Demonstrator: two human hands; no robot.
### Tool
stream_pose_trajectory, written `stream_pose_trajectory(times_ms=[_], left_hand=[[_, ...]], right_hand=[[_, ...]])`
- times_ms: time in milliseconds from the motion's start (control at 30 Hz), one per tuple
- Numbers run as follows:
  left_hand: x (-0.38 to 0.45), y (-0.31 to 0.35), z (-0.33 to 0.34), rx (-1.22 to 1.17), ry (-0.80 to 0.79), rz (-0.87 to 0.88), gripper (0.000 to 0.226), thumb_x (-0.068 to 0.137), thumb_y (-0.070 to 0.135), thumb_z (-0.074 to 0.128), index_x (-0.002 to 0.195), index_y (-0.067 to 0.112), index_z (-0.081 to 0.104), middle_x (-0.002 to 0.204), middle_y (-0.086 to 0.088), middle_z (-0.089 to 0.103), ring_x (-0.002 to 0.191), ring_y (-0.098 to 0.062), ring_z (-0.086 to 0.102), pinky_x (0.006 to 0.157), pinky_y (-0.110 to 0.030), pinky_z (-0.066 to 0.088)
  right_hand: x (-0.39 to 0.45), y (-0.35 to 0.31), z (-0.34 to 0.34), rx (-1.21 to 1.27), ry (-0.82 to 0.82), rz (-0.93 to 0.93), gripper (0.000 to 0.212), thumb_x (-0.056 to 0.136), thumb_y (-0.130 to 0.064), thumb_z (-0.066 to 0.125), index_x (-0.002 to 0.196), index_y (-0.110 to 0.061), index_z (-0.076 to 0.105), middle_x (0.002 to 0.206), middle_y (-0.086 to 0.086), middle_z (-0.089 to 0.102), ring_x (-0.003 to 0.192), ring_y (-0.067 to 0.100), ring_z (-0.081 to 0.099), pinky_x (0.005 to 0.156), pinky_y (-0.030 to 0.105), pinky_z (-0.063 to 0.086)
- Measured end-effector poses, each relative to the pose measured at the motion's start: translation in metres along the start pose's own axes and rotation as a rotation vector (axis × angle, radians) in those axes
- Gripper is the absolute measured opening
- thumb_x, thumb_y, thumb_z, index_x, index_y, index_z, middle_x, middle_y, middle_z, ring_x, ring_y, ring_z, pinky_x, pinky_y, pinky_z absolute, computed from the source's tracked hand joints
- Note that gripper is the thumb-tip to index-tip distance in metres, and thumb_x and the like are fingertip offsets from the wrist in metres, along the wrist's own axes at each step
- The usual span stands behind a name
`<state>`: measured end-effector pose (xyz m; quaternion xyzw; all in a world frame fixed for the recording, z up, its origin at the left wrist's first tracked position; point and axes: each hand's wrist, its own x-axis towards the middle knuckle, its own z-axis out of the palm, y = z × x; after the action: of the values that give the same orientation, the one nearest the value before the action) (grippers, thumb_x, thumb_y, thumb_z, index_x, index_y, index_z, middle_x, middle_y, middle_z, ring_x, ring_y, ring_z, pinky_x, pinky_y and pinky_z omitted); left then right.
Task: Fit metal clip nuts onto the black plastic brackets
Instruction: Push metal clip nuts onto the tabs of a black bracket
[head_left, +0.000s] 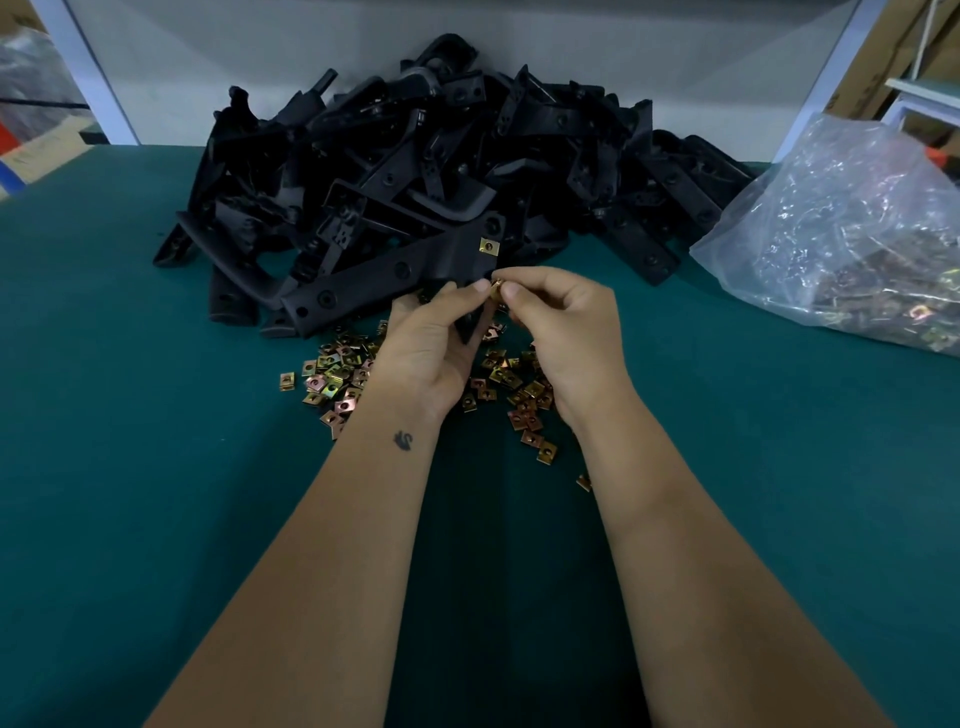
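A brassy clip nut (495, 291) is pinched between the curled left hand (434, 345) and right hand (563, 332), against a black bracket (384, 275) just beyond them, while more nuts are held in a clear bag (852, 228) far right.

Dim, sharp picture; wide-angle bending at edges; bag (852, 228) glares.

Clip nut (495, 291) pinched between both hands: mostly hidden by fingertips, shape unclear. Bracket (470, 325) in left hand (431, 348): almost wholly covered by the palm. Loose clip nuts (337, 376) beneath the hands: partly hidden. Plastic bag (852, 228), right of the bracket pile (415, 171): cut by frame edge, contents indistinct.
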<state>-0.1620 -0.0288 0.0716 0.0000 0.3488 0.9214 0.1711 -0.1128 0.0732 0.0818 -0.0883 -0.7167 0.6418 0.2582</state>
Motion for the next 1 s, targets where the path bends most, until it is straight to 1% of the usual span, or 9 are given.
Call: stream_pose_trajectory(times_ms=[133, 200, 267, 367, 500, 700, 800, 867, 1000], left_hand=[[0.0003, -0.0011, 0.0003, -0.004, 0.031, -0.003, 0.061, 0.085, -0.012, 0.064, 0.142, -0.001, 0.044, 0.094, -0.007, 0.068, 0.088, -0.013, 0.071, 0.072, -0.024, 0.059], [-0.0004, -0.0009, 0.0013, -0.008, 0.031, 0.000, 0.061, 0.085, -0.012, 0.064, 0.141, -0.002, 0.045, 0.092, -0.007, 0.070, 0.086, -0.012, 0.072, 0.072, -0.023, 0.058], [-0.0003, -0.0006, 0.0016, -0.014, 0.035, 0.002, 0.058, 0.085, -0.011, 0.064, 0.141, -0.004, 0.046, 0.096, -0.009, 0.070, 0.087, -0.014, 0.072, 0.071, -0.023, 0.058], [0.0002, -0.0003, 0.0015, -0.003, 0.036, 0.003, 0.054, 0.088, -0.009, 0.061, 0.140, -0.005, 0.047, 0.102, -0.010, 0.068, 0.090, -0.015, 0.070, 0.067, -0.021, 0.057], [-0.0014, -0.0004, 0.0025, 0.024, 0.037, -0.005, 0.056, 0.089, -0.007, 0.063, 0.142, -0.006, 0.044, 0.117, -0.017, 0.065, 0.099, -0.019, 0.067, 0.072, -0.023, 0.058], [-0.0035, 0.0007, 0.0028, -0.018, 0.020, -0.026, 0.059, 0.088, -0.003, 0.067, 0.142, -0.008, 0.043, 0.128, -0.019, 0.063, 0.107, -0.020, 0.068, 0.077, -0.026, 0.058], [-0.0042, -0.0010, 0.0036, -0.033, -0.034, -0.023, 0.056, 0.087, -0.005, 0.067, 0.138, -0.009, 0.046, 0.114, -0.014, 0.070, 0.102, -0.017, 0.070, 0.077, -0.026, 0.058], [-0.0039, -0.0017, 0.0034, -0.046, -0.060, 0.003, 0.054, 0.085, -0.006, 0.067, 0.136, -0.005, 0.049, 0.098, -0.008, 0.073, 0.093, -0.014, 0.072, 0.076, -0.025, 0.058], [-0.0011, -0.0012, -0.0001, -0.046, -0.058, 0.049, 0.057, 0.084, -0.011, 0.065, 0.137, 0.000, 0.047, 0.089, -0.004, 0.075, 0.088, -0.012, 0.073, 0.076, -0.023, 0.057]], right_hand=[[0.0005, -0.0004, 0.0010, -0.084, 0.068, -0.053, 0.016, 0.088, -0.006, 0.068, 0.099, -0.016, 0.073, 0.089, -0.003, 0.073, 0.086, 0.005, 0.068, 0.083, 0.020, 0.054], [-0.0005, -0.0013, 0.0020, -0.165, 0.083, -0.111, 0.013, 0.088, -0.006, 0.068, 0.096, -0.014, 0.075, 0.086, -0.009, 0.072, 0.084, 0.001, 0.067, 0.078, 0.014, 0.052], [-0.0023, -0.0021, 0.0037, -0.231, 0.052, -0.143, 0.014, 0.087, -0.007, 0.069, 0.097, -0.014, 0.076, 0.087, -0.012, 0.072, 0.084, -0.002, 0.066, 0.075, 0.009, 0.048], [-0.0039, -0.0019, 0.0061, -0.295, 0.001, -0.165, 0.023, 0.082, -0.006, 0.074, 0.104, -0.012, 0.074, 0.092, -0.008, 0.072, 0.082, -0.005, 0.063, 0.076, 0.009, 0.048], [-0.0047, 0.0000, 0.0068, -0.355, 0.049, -0.225, 0.017, 0.084, -0.009, 0.074, 0.101, -0.011, 0.075, 0.095, -0.002, 0.069, 0.083, 0.001, 0.061, 0.077, 0.011, 0.046], [-0.0022, -0.0018, 0.0066, -0.064, 0.095, -0.076, 0.011, 0.090, -0.012, 0.069, 0.097, -0.016, 0.076, 0.103, 0.003, 0.069, 0.097, 0.007, 0.064, 0.087, 0.017, 0.050], [-0.0026, -0.0024, 0.0069, 0.124, 0.093, 0.017, 0.013, 0.089, -0.009, 0.069, 0.100, -0.014, 0.076, 0.109, 0.007, 0.071, 0.102, 0.009, 0.066, 0.087, 0.018, 0.052], [-0.0032, -0.0034, 0.0072, 0.184, 0.072, 0.027, 0.013, 0.089, -0.005, 0.069, 0.097, -0.012, 0.075, 0.100, 0.001, 0.073, 0.095, 0.004, 0.067, 0.083, 0.017, 0.052], [-0.0034, -0.0046, 0.0077, 0.152, 0.071, 0.040, 0.009, 0.088, -0.006, 0.070, 0.089, -0.014, 0.074, 0.082, -0.007, 0.072, 0.076, -0.003, 0.063, 0.075, 0.014, 0.050]])
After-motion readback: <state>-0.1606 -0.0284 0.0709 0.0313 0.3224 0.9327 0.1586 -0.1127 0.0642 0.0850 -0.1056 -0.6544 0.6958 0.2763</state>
